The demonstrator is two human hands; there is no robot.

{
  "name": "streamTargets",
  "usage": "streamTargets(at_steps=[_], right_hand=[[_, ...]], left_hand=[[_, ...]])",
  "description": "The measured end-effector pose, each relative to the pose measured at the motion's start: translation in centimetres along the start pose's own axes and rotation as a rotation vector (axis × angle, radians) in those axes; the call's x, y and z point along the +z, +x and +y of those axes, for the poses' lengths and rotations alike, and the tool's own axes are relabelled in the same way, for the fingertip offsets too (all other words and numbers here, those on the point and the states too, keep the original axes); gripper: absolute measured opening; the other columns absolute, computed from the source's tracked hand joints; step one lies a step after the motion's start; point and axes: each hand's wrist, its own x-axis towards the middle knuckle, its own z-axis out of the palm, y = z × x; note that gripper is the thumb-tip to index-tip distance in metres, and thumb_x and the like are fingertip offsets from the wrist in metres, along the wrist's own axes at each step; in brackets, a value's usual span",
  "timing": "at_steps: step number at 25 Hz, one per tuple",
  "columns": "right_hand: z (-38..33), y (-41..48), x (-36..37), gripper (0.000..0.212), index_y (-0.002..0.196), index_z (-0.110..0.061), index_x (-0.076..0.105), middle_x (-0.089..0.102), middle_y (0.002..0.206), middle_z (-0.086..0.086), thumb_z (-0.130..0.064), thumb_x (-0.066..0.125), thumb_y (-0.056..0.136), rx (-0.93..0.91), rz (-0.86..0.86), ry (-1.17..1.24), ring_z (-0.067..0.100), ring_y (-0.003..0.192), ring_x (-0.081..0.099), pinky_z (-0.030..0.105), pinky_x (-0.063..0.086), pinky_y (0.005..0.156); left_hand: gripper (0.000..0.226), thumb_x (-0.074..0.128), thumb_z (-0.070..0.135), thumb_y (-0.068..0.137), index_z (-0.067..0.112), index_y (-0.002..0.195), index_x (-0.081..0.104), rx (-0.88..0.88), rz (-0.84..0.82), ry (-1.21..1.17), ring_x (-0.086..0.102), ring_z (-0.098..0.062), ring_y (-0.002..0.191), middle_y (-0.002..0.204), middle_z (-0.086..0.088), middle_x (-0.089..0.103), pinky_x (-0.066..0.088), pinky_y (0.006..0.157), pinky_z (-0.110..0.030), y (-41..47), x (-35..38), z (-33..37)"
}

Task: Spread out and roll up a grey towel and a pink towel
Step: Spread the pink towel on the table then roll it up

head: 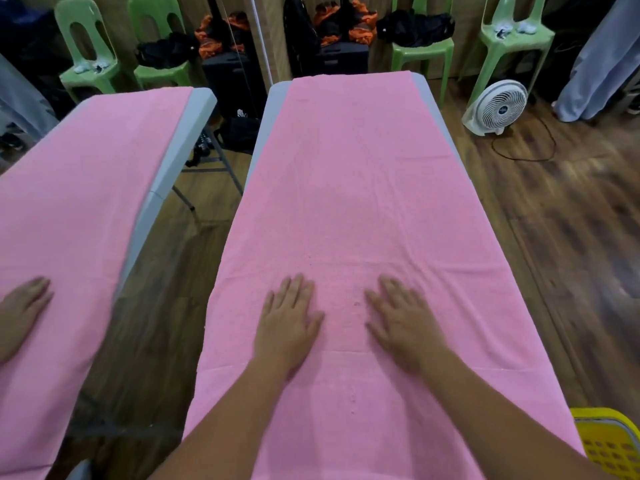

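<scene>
Pink towel lay spread full length down the desk, running from the near edge to the far end, flat apart from a few faint cross creases. Near corners hung slightly over both long sides. No roll was started at either end.

Left hand lay palm down on the towel's near part, fingers straight and slightly spread, pointing far. Right hand lay just beside it in the same way, flat and spread, holding nothing. Both appeared to be pressing or smoothing the cloth; neither pinched an edge.

Judgement: spreading of the pink towel looked finished or nearly so; rolling it was not yet begun. Grey towel was not identifiable. Narrow grey strips showed along the far sides under the pink cloth, and I could not tell whether that was desk surface or another cloth. So at least one roll remained, and the grey towel's status was unknown.

On the left, a mirror repeated the desk, towel and one hand. Beyond the far end stood green chairs carrying dark bags. A white fan sat on the wooden floor to the far right, and a yellow basket showed at the near right corner.
</scene>
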Motion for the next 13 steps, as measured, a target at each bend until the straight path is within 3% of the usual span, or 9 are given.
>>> streamTargets(at_steps=[5,8,11,13], right_hand=[[12.3,-7.2,-1.6,0.072,0.155,-0.038,0.017,0.013,0.165,0.002,-0.070,0.009,0.092,0.350,0.006,-0.043,0.021,0.151,0.013,0.046,0.021,0.120],[14.2,-11.2,-2.9,0.075,0.152,-0.031,0.032,0.026,0.161,0.008,-0.070,0.016,0.089,0.520,-0.058,-0.033,0.031,0.144,0.029,0.049,0.032,0.115],[11.3,-17.2,-3.7,0.078,0.135,-0.014,0.056,0.048,0.143,0.016,-0.069,0.025,0.090,0.265,-0.090,-0.065,0.037,0.126,0.049,0.049,0.042,0.105],[8.5,-22.5,-2.7,0.068,0.129,-0.015,0.062,0.051,0.139,0.012,-0.065,0.047,0.086,0.053,-0.061,-0.053,0.034,0.122,0.052,0.045,0.042,0.103]], left_hand=[[0.068,0.012,0.066,0.099,0.034,0.159,0.010,-0.191,0.030,0.026,0.003,-0.018,0.155,0.168,0.004,0.005,0.013,0.124,-0.047,-3.2,-1.6,-8.7],[0.074,0.012,0.066,0.097,0.027,0.159,0.018,-0.293,0.036,0.000,0.017,-0.025,0.153,0.167,-0.002,0.019,0.021,0.122,-0.050,-6.3,-2.4,-10.9],[0.070,0.026,0.061,0.097,0.019,0.152,0.039,-0.119,-0.015,0.046,0.037,-0.030,0.142,0.157,-0.009,0.039,0.029,0.117,-0.049,-12.2,-2.3,-9.8],[0.069,0.041,0.064,0.092,0.022,0.147,0.047,0.085,-0.082,0.074,0.043,-0.028,0.135,0.151,-0.006,0.045,0.025,0.116,-0.045,-17.8,-1.0,-8.5]])
